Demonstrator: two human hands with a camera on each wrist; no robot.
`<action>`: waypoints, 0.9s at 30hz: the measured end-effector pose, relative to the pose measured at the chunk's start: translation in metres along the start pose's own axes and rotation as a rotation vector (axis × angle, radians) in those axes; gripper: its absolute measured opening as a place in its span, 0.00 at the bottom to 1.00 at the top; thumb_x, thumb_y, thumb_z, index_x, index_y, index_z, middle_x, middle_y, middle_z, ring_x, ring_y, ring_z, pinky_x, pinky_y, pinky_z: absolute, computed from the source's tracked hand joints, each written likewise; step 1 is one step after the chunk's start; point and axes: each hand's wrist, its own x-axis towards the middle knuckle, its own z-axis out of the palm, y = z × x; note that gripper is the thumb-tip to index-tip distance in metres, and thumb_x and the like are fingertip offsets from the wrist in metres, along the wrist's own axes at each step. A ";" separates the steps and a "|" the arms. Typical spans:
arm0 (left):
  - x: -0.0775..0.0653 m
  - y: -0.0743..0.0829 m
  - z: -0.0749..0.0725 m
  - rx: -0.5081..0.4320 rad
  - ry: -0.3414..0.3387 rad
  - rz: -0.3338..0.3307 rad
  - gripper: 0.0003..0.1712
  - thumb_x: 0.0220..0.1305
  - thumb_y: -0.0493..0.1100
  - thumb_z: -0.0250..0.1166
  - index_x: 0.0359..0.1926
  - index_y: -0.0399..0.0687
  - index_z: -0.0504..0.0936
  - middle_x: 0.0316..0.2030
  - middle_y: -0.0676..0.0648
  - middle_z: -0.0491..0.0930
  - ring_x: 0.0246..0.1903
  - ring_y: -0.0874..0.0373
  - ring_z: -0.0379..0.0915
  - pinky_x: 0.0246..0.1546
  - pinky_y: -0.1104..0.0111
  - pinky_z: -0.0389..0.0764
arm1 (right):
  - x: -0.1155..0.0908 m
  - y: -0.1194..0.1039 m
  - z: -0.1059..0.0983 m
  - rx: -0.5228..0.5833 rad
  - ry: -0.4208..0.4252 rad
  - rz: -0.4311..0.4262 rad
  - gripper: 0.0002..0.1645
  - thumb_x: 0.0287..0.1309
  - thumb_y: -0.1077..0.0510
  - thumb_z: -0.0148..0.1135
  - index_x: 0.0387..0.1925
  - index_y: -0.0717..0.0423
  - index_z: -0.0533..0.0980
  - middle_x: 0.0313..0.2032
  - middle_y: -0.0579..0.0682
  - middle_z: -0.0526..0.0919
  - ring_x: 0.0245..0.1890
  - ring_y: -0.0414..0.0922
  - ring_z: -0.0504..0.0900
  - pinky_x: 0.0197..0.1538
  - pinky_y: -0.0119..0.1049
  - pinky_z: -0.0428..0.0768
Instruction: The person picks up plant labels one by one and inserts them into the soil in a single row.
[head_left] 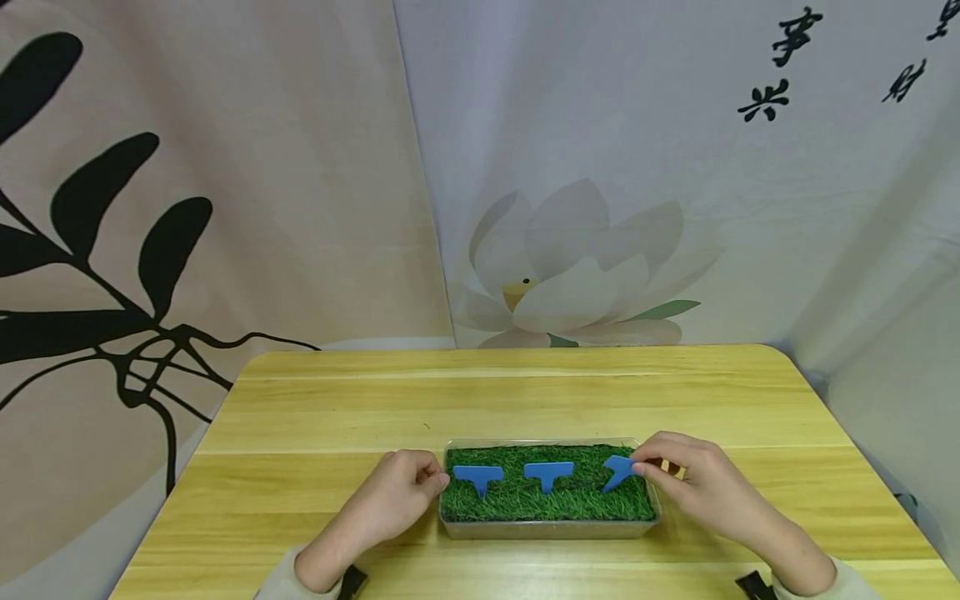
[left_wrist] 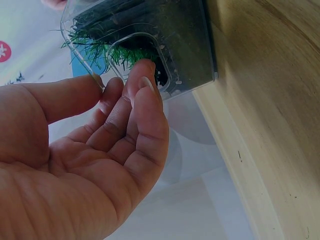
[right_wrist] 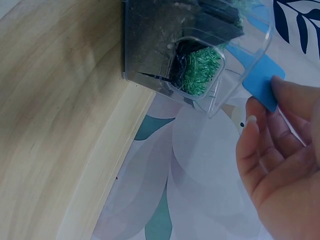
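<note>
A clear plastic box holds green artificial grass. Two blue T-shaped plant labels stand upright in the grass: a left label and a middle label. At the right end, a third blue plant label tilts, its stem pointing down and left to the grass. My right hand pinches this label's outer end between thumb and forefinger, also seen as a blue plate in the right wrist view. My left hand pinches the box's left rim; in the left wrist view its fingers lie against the end wall.
The box stands on a light wooden table, near its front. Behind the table hangs a pale curtain printed with dark leaves, a large flower and black characters. Each wrist carries a black strap, partly in view.
</note>
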 end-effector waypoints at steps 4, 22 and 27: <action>0.000 0.000 0.000 -0.002 0.001 0.002 0.13 0.74 0.36 0.64 0.28 0.48 0.82 0.17 0.56 0.69 0.16 0.64 0.57 0.22 0.71 0.66 | 0.001 0.000 0.001 0.003 -0.007 -0.019 0.24 0.52 0.74 0.75 0.41 0.41 0.85 0.36 0.34 0.85 0.32 0.31 0.78 0.32 0.23 0.75; -0.001 0.003 0.001 -0.010 0.009 0.004 0.13 0.74 0.39 0.66 0.28 0.47 0.82 0.17 0.56 0.67 0.17 0.63 0.57 0.23 0.70 0.66 | 0.006 0.004 0.004 -0.036 0.001 -0.172 0.25 0.46 0.76 0.77 0.40 0.45 0.86 0.37 0.38 0.86 0.33 0.34 0.81 0.35 0.20 0.75; -0.001 0.003 0.001 -0.017 0.008 -0.003 0.13 0.74 0.39 0.66 0.28 0.47 0.82 0.17 0.55 0.67 0.17 0.62 0.57 0.24 0.70 0.66 | 0.008 0.004 0.004 -0.062 -0.008 -0.202 0.24 0.46 0.75 0.77 0.39 0.46 0.86 0.38 0.38 0.86 0.34 0.35 0.82 0.37 0.20 0.76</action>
